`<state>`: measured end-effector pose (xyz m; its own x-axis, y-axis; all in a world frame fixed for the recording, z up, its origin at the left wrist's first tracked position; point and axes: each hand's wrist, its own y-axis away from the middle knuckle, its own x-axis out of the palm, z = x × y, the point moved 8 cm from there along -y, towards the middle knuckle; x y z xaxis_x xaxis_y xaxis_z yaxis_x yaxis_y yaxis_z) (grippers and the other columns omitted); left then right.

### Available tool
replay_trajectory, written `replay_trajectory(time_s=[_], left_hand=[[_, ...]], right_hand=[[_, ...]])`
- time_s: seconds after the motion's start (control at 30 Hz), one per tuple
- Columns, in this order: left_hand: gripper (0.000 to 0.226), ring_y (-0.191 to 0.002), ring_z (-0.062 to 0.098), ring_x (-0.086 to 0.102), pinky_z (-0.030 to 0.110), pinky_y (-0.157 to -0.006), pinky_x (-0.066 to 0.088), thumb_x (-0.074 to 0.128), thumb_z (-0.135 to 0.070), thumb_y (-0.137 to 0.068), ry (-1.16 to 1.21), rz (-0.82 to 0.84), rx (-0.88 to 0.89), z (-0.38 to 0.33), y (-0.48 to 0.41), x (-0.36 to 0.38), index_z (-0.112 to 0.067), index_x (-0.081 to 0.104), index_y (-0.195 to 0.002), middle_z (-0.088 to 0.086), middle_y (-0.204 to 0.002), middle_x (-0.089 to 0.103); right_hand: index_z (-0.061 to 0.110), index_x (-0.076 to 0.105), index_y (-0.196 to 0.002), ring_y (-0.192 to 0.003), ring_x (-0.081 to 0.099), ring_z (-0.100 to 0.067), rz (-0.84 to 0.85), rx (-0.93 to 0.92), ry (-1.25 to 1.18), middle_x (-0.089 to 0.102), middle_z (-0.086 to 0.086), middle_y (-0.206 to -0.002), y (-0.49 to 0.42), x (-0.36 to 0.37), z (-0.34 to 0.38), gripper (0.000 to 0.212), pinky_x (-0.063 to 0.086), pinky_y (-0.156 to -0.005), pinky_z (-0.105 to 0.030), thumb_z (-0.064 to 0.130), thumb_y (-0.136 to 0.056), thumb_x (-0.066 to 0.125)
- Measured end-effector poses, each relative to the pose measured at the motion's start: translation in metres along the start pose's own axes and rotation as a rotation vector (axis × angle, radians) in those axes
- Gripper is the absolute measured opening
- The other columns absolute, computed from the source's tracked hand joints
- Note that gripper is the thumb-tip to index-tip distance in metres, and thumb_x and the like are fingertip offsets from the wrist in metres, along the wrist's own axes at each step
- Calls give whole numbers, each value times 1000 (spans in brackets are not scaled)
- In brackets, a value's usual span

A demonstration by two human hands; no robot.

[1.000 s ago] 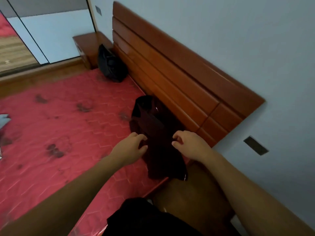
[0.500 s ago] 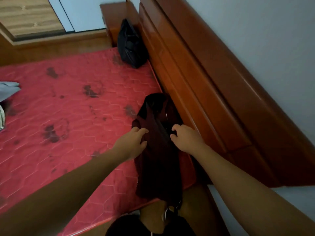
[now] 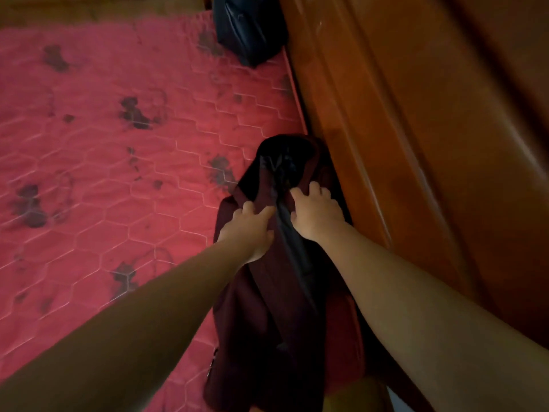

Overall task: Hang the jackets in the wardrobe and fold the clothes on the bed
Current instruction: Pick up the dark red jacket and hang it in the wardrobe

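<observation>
two hands gripping maroon jacket (image 3: 261, 316) on red mattress (image 3: 118, 179), left hand (image 3: 249, 231) and right hand (image 3: 317, 214) flanking its opening

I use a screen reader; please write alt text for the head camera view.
A person's left hand and right hand grip the front of a dark maroon jacket lying on a red mattress beside a wooden headboard. A black bag rests farther along the headboard.

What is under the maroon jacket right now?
The maroon jacket lies on the red mattress beside the headboard, its lower end past the bed edge. Anything beneath the fabric is covered.
</observation>
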<state>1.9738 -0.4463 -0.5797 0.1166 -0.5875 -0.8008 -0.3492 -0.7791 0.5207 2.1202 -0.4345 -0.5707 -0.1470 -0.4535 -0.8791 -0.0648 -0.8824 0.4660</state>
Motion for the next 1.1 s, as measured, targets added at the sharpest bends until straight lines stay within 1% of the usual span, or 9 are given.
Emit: replay_trajectory(time_s=[0.2,0.27,0.33,0.43,0.53,0.67,0.77,0.9,1.1], left_hand=[[71,-147,47,19,59,-115,31,44,-54,-101,146,103,-63,7,-67,54,-52,-2,-155,24,-164,4],[68,-149,45,15,59,-117,28,43,-57,-100,170,149,-95,14,-80,73,-49,7,-156,22,-165,1],[58,-148,41,23,58,-115,32,48,-54,-99,167,105,-96,23,-87,84,-35,34,-153,18,-160,23],[35,-112,34,61,45,-92,51,59,-43,-96,302,-170,-115,39,-78,70,-14,70,-113,12,-118,65],[31,-83,31,65,41,-73,53,69,-35,-91,469,-307,-254,62,-52,52,-5,70,-83,11,-83,70],[33,-70,23,53,35,-59,43,71,-9,-78,696,-246,-365,83,-23,47,-5,47,-100,5,-80,55],[48,-78,28,54,33,-60,39,66,-3,-75,613,-158,-318,95,0,37,-8,39,-114,5,-87,53],[84,-100,39,60,38,-82,53,56,-3,-78,384,-90,-283,119,38,16,-27,29,-154,12,-129,40],[42,-107,37,61,46,-88,53,47,-13,-83,32,34,-352,169,101,-23,-23,57,-122,9,-122,53]], right_hand=[[36,18,-161,-140,31,-36,56,119,-203,32,-14,-153,-45,65,-18,65,43,-102,-49,44,-104,47],[30,27,-159,-137,36,-34,42,123,-185,39,-12,-150,-44,82,-25,60,44,-101,-48,47,-104,45],[20,45,-149,-130,45,-33,2,107,-178,51,-12,-140,-40,95,-30,52,46,-99,-46,47,-105,45],[10,62,-127,-115,55,-32,-123,103,-257,64,-12,-120,-27,102,-32,38,49,-91,-43,39,-104,52],[7,64,-116,-106,60,-33,-193,151,-392,66,-13,-108,-10,101,-32,24,52,-84,-41,25,-102,58],[16,50,-130,-97,64,-32,-95,243,-409,65,-10,-106,12,97,-35,33,56,-75,-43,24,-98,53],[21,35,-148,-105,61,-34,20,261,-222,61,-13,-119,29,90,-38,51,53,-78,-44,33,-101,48],[21,48,-138,-114,55,-33,42,249,-29,59,-13,-124,52,62,-30,39,47,-82,-43,37,-102,46],[25,59,-130,-118,49,-33,23,222,143,56,-12,-127,74,23,5,34,43,-93,-45,34,-100,45]])
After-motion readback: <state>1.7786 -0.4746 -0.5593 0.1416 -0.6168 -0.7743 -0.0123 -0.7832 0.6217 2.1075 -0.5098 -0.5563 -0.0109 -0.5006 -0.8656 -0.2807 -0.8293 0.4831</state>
